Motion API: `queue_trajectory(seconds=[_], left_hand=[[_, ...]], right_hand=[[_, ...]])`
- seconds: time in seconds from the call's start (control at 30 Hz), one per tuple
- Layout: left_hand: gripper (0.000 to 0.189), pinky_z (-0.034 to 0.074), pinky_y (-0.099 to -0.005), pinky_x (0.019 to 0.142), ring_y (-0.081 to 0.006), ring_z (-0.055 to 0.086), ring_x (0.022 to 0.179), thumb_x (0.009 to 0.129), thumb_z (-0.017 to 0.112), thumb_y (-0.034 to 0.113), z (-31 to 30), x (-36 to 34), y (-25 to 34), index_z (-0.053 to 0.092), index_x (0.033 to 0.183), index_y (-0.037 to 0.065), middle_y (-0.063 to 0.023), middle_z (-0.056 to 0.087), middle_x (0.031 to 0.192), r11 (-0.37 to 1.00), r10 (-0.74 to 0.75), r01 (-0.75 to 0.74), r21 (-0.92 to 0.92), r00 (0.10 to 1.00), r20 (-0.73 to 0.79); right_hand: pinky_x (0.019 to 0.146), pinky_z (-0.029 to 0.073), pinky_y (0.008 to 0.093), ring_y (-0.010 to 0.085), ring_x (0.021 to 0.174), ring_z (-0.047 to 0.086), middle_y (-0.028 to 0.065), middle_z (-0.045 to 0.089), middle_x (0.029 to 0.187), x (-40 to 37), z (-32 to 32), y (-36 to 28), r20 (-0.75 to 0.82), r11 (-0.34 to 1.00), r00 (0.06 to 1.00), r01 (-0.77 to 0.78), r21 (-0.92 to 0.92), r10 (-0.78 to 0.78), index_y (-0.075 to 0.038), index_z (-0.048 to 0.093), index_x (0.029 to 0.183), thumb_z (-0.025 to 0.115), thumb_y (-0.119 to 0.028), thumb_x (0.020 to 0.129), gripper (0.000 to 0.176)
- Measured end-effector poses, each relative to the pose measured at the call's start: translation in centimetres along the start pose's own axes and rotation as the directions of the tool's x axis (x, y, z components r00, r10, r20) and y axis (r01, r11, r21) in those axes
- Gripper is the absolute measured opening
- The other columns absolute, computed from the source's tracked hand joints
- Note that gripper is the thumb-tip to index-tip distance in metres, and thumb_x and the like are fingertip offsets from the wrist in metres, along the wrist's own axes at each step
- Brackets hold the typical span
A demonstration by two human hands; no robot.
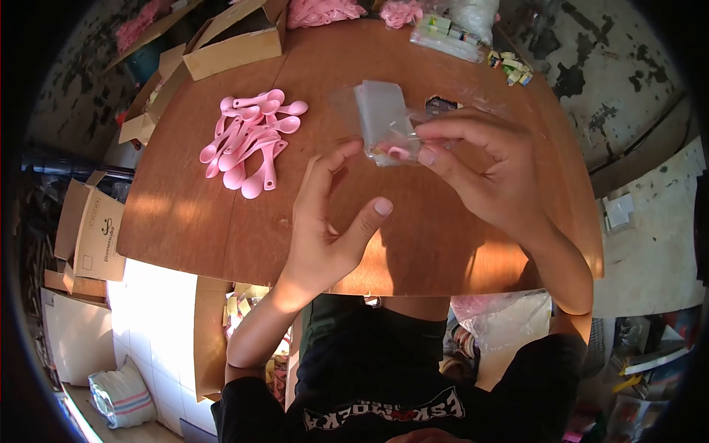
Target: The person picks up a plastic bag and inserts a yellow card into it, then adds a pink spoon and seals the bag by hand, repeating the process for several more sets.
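My right hand [491,166] pinches a small clear plastic bag [405,139] between thumb and fingertips. Something pink shows through or beneath the film near its lower end; I cannot make out exactly what. My left hand [321,221] is open just left of the bag, thumb and index finger spread apart, with the index fingertip close to the bag's edge. Behind the bag lies a stack of clear plastic bags [380,103] on the round wooden table [310,177]. A pile of pink plastic measuring spoons [251,140] rests left of my hands.
Cardboard boxes [236,40] stand at the table's back left. Pink items in a bag [325,11] lie along the far edge. Clear packs [447,40] and small yellow-green pieces [511,68] sit at the back right. A dark label-like item [442,104] is behind my right hand.
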State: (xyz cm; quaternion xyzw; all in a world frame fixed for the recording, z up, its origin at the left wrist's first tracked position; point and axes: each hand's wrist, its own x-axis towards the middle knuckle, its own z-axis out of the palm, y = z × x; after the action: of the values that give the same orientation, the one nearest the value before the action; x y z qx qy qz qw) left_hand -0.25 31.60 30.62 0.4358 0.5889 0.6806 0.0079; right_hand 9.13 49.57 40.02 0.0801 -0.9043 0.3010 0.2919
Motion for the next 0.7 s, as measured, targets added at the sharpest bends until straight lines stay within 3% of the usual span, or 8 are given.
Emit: queue_trajectory(seconds=[0.2,0.27,0.33,0.4,0.53,0.57,0.63,0.7], left_hand=[[0.045,0.043,-0.0362,0.099,-0.0232,0.054,0.117,0.090,0.066,0.011,-0.2,0.5,1.3,0.048,0.129,-0.004,-0.0161,0.056,0.125,0.977,-0.021,0.027,-0.210,0.999,0.033],[0.037,0.048,-0.0332,0.094,-0.0200,0.060,0.109,0.095,0.059,0.007,-0.6,0.0,1.7,0.048,0.127,-0.006,-0.0147,0.063,0.115,0.818,-0.177,0.294,-0.494,0.946,0.271],[0.035,0.051,-0.0303,0.090,-0.0173,0.064,0.101,0.096,0.056,0.005,-0.4,-0.3,2.2,0.048,0.128,-0.006,-0.0128,0.067,0.105,0.848,-0.192,0.284,-0.447,0.952,0.239],[0.038,0.052,-0.0303,0.088,-0.0172,0.065,0.099,0.095,0.058,0.006,-0.4,-0.8,2.1,0.047,0.131,-0.005,-0.0136,0.068,0.105,0.746,-0.247,0.347,-0.569,0.937,0.248],[0.035,0.052,-0.0294,0.087,-0.0154,0.064,0.098,0.095,0.058,0.005,-0.5,-0.8,2.7,0.052,0.128,-0.005,-0.0142,0.068,0.105,0.684,-0.263,0.382,-0.621,0.924,0.279],[0.032,0.053,-0.0287,0.086,-0.0141,0.064,0.097,0.095,0.059,0.005,-0.6,-0.6,3.2,0.055,0.125,-0.006,-0.0140,0.068,0.104,0.768,-0.261,0.355,-0.533,0.934,0.246],[0.023,0.054,-0.0259,0.079,-0.0111,0.064,0.090,0.094,0.059,0.003,-0.4,-0.6,3.5,0.063,0.114,-0.007,-0.0120,0.070,0.100,0.834,-0.265,0.324,-0.446,0.945,0.191],[0.022,0.055,-0.0251,0.075,-0.0103,0.064,0.087,0.094,0.059,0.002,-0.2,-0.7,4.1,0.063,0.113,-0.007,-0.0111,0.070,0.098,0.861,-0.279,0.336,-0.381,0.940,0.196]], right_hand=[[0.076,0.051,0.0260,0.0144,0.084,0.066,0.0119,0.069,0.094,-1.2,0.4,-1.2,0.094,0.955,0.993,-0.096,0.281,0.072,0.006,0.068,0.098,0.065,-0.003,0.089,0.014],[0.075,0.053,0.0255,0.0135,0.083,0.066,0.0109,0.069,0.095,-1.6,0.5,-1.8,0.266,0.754,0.935,-0.348,0.558,0.234,0.007,0.066,0.102,0.062,-0.003,0.091,0.015],[0.076,0.054,0.0257,0.0133,0.084,0.066,0.0108,0.068,0.096,-2.2,0.5,-2.3,0.320,0.684,0.902,-0.428,0.590,0.288,0.007,0.065,0.103,0.060,-0.003,0.093,0.015],[0.076,0.054,0.0262,0.0142,0.085,0.067,0.0112,0.068,0.096,-2.8,0.7,-2.4,0.301,0.617,0.905,-0.426,0.662,0.302,0.007,0.065,0.102,0.060,-0.002,0.092,0.014],[0.076,0.054,0.0265,0.0166,0.086,0.068,0.0115,0.068,0.094,-3.0,0.1,-3.0,0.310,0.679,0.899,-0.437,0.589,0.309,0.004,0.066,0.101,0.063,-0.002,0.090,0.013],[0.076,0.054,0.0265,0.0166,0.086,0.068,0.0115,0.068,0.094,-2.9,0.1,-2.8,0.310,0.680,0.899,-0.436,0.589,0.309,0.004,0.066,0.101,0.063,-0.002,0.090,0.013],[0.075,0.054,0.0280,0.0195,0.086,0.067,0.0112,0.066,0.096,-2.7,0.1,-2.1,0.153,0.969,0.988,-0.063,0.240,0.026,0.002,0.068,0.100,0.066,0.000,0.085,0.014],[0.074,0.053,0.0297,0.0212,0.085,0.066,0.0102,0.065,0.096,-2.5,0.1,-2.5,0.098,0.994,0.992,0.073,0.080,-0.080,0.001,0.068,0.098,0.068,0.000,0.082,0.016]])
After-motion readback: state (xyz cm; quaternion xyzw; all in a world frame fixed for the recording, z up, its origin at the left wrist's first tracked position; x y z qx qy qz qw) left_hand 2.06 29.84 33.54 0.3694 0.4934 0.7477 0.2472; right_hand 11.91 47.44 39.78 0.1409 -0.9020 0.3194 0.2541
